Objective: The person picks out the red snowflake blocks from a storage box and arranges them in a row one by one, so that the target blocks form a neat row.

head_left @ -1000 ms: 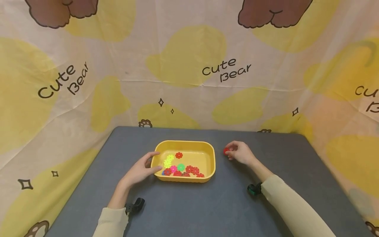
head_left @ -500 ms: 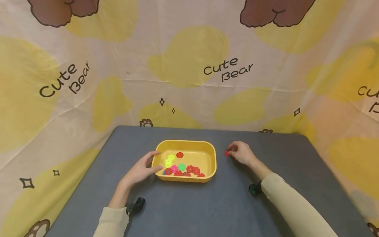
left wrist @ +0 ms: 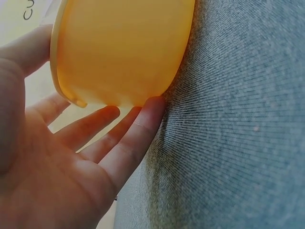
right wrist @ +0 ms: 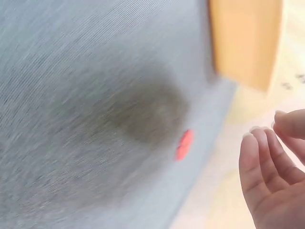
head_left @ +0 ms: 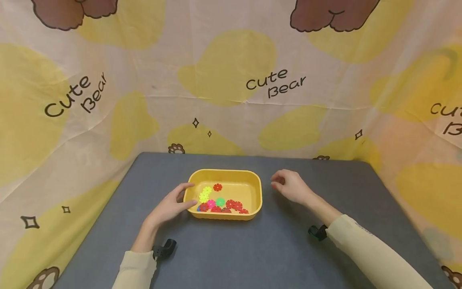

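A yellow plastic tub (head_left: 225, 216) holds several toothed plastic snowflake discs, among them red ones (head_left: 234, 205), yellow ones (head_left: 204, 195), a green one (head_left: 220, 202) and a pink one (head_left: 211, 203). My left hand (head_left: 173, 204) holds the tub's left end. In the left wrist view its thumb and one finger reach over the rim while other fingers lie against the outer wall (left wrist: 124, 52). Right of the tub hovers my right hand (head_left: 291, 186), fingers loosely bent and holding nothing. Below it, a red snowflake disc (right wrist: 184, 144) lies on the table, apart from the fingers.
The table has a dark grey-blue cloth top (head_left: 231, 257). A printed curtain (head_left: 223, 80) hangs behind it and at both sides. Each wrist wears a small black camera, as on the left wrist (head_left: 165, 249) and the right wrist (head_left: 317, 232).
My right hand, which pinched the red snowflake disc, has let it go on the table and lifted slightly off it. The left hand and the tub stay put.
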Available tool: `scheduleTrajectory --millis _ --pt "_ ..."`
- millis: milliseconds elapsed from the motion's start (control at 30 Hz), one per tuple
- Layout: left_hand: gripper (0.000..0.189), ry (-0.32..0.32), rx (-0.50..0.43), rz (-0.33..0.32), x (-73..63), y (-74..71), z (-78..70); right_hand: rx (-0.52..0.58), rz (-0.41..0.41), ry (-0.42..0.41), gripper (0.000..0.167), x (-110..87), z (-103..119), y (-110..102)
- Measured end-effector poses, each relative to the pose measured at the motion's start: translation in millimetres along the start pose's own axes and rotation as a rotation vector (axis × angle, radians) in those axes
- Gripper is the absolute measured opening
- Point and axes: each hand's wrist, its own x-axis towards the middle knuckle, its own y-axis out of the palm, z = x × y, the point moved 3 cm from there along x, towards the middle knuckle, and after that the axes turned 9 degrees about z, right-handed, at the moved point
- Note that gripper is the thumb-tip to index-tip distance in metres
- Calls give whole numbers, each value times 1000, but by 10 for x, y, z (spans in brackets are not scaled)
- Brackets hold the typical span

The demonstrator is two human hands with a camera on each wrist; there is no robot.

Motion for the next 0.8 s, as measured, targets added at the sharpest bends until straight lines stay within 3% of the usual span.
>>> scheduleTrajectory --millis 433,800 --pt "74 -1 6 10 -5 -32 -18 74 31 -157 11 54 679 72" --pt "70 -9 8 8 -9 -18 -41 116 81 -162 14 300 885 395"
